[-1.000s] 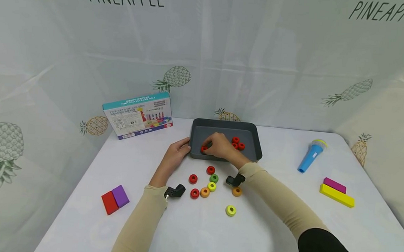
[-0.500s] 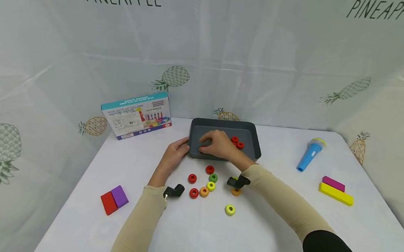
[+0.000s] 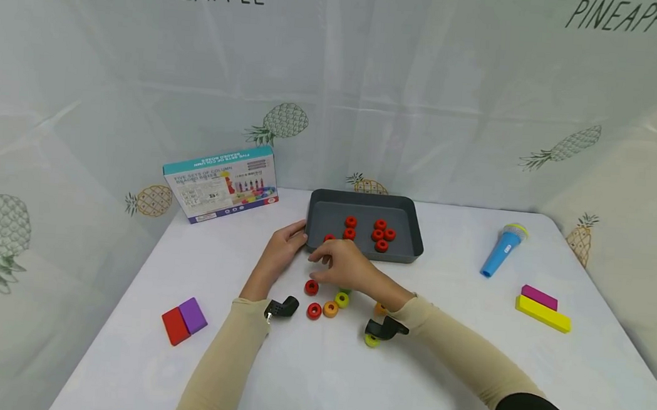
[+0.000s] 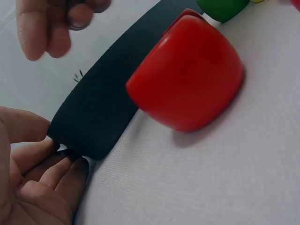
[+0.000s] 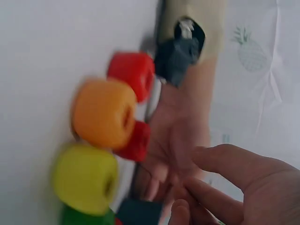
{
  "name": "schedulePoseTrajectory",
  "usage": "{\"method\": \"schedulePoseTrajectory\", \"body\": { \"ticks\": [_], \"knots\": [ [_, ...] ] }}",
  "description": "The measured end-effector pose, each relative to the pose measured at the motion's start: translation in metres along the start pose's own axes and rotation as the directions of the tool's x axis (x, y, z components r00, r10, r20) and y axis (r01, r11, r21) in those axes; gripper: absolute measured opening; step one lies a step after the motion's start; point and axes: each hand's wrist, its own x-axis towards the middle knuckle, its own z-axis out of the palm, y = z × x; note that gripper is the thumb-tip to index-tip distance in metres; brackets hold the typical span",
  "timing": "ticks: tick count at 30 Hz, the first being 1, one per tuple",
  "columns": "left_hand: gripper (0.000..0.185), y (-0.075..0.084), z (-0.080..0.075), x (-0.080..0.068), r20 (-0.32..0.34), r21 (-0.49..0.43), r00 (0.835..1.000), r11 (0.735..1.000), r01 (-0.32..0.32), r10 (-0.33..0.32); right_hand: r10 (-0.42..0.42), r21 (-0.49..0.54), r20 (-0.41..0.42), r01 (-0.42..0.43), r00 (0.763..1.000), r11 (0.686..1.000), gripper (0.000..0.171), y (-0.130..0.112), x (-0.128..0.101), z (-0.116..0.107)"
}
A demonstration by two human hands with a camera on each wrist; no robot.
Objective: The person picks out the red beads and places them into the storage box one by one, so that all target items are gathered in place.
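A dark grey tray (image 3: 402,257) holds several red beads (image 3: 382,235). My left hand (image 3: 288,245) holds the tray's near left corner, thumb on one side and fingers on the other, as the left wrist view shows at the tray (image 4: 98,108). My right hand (image 3: 338,265) hovers just in front of the tray over loose beads on the table, fingers loosely curled with nothing seen between them (image 5: 234,187). Beside it lie two red beads (image 3: 311,287), an orange bead (image 3: 330,308) and a yellow bead (image 3: 342,300). A green bead (image 3: 346,291) is half hidden.
A toy box (image 3: 220,183) stands at the back left. A red and purple block (image 3: 184,320) lies at the front left. A blue toy microphone (image 3: 502,250) and yellow and magenta bars (image 3: 542,309) lie to the right. Another yellow bead (image 3: 370,341) peeks from under the right wrist.
My right hand has drawn back out of the tray and now hangs over the loose beads on the table. More red beads show in the tray. The left hand has stayed put.
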Motion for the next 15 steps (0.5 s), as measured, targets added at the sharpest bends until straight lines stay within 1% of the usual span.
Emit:
{"method": "schedulePoseTrajectory", "body": {
  "ticks": [2,6,13,15],
  "knots": [
    [0.049,0.001,-0.001,0.001,0.001,0.002,1.0,1.0,-0.012,0.012,0.003,0.0,0.02,-0.003,1.0,1.0,0.031,0.0,-0.002,0.006],
    [0.049,0.002,-0.002,0.001,0.003,0.0,1.0,1.0,-0.007,0.007,0.012,-0.013,0.044,-0.012,0.999,1.0,0.03,0.002,-0.004,0.014],
    [0.049,0.0,-0.003,0.002,0.009,-0.017,1.0,1.0,-0.014,0.014,-0.017,-0.036,0.062,0.019,0.998,0.999,0.027,0.004,-0.004,0.022],
    [0.048,-0.001,-0.002,0.002,0.011,-0.024,1.0,1.0,-0.006,0.006,-0.019,-0.047,0.072,0.022,0.997,0.999,0.025,0.005,-0.004,0.024]
  ]
}}
